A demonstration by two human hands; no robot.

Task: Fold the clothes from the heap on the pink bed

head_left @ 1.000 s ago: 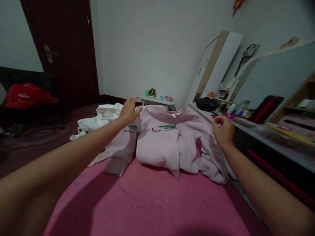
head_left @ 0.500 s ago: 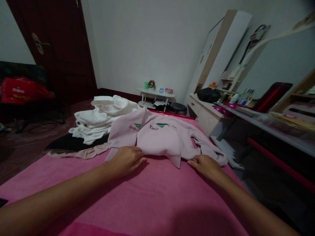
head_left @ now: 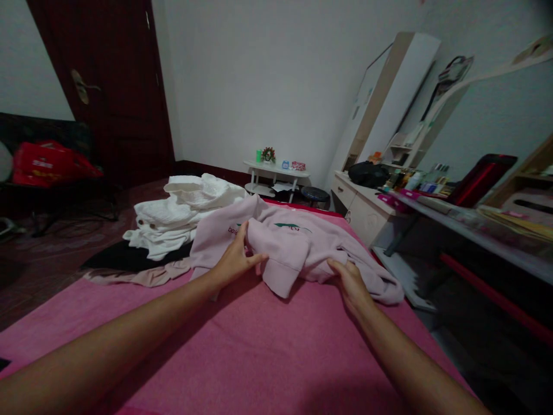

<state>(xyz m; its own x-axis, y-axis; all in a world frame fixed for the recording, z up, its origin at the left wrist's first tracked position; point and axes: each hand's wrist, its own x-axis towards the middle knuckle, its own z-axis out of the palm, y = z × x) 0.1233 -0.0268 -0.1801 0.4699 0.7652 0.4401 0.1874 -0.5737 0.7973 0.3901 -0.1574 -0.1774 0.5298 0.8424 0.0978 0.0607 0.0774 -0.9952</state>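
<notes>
Pale pink cotton sweatshirt (head_left: 298,245) lies crumpled at the far middle of the pink-covered bed (head_left: 259,346), its green logo partly folded under. Left hand (head_left: 235,260) pinches a fold between thumb and fingers. Right hand (head_left: 351,282) rests at the hem with its fingertips hidden under the cloth, so its grip cannot be told.
</notes>
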